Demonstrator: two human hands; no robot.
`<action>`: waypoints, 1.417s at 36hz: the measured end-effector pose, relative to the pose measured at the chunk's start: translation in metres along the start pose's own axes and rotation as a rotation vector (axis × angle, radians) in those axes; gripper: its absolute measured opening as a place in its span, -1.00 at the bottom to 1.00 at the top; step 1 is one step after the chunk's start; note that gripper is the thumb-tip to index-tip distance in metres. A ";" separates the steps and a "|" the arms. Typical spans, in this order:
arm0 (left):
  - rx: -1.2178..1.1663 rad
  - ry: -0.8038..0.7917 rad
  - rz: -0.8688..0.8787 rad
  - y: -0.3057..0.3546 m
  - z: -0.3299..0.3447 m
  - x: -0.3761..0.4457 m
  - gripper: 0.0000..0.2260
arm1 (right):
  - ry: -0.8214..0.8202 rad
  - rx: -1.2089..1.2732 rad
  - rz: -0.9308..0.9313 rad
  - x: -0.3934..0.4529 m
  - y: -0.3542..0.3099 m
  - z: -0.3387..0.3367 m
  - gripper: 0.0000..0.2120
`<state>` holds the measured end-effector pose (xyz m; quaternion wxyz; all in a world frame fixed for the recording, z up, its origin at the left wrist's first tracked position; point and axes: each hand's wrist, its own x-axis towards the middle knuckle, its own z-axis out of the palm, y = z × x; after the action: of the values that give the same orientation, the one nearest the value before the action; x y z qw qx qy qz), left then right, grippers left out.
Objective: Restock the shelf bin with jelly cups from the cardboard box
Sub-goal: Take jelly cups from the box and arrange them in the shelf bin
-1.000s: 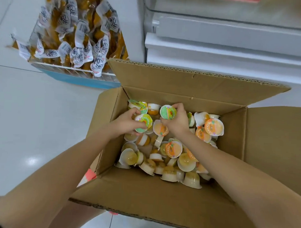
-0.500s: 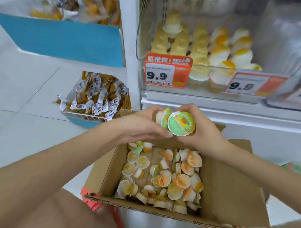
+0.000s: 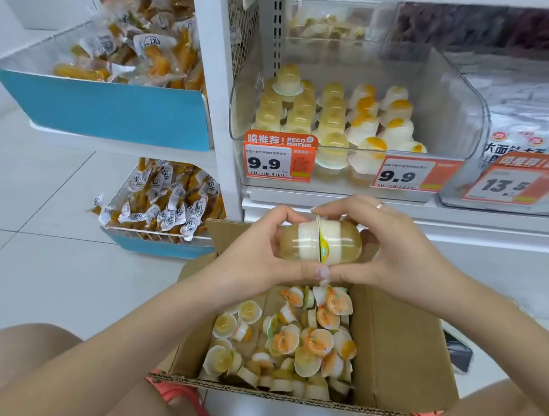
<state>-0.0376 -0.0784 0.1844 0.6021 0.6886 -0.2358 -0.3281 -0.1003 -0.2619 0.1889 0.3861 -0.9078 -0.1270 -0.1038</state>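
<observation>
White store shelving ahead: your left hand point(image 3: 259, 254) and right hand point(image 3: 387, 252), newly lifted from the cardboard box point(image 3: 386, 351), each clasp a jelly cup point(image 3: 320, 245), lid-to-lid, short of the shelf bin point(image 3: 458, 89).

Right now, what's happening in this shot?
A person is restocking jelly cups. The left hand and right hand each hold a jelly cup, and the two held cups are pressed lid to lid above the open cardboard box, which has many loose cups in it. The clear shelf bin straight ahead already holds rows of cups behind the 9.9 price tags. The held pair has not reached the bin yet.
</observation>
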 end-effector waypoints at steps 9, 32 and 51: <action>-0.361 -0.002 -0.085 0.009 -0.004 0.001 -0.51 | -0.015 0.101 0.046 0.007 0.005 0.005 -0.39; 0.130 0.145 -0.182 0.024 -0.041 0.026 -0.64 | 0.350 0.318 0.271 0.076 0.009 -0.032 -0.47; 1.313 0.256 0.169 0.012 -0.079 0.071 -0.62 | 0.000 -0.385 0.372 0.263 0.057 -0.038 -0.20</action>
<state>0.0688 -0.0783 0.1892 0.1052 0.9244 -0.3662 0.0156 0.1630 -0.2877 0.2519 0.2187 -0.9722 0.0642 -0.0535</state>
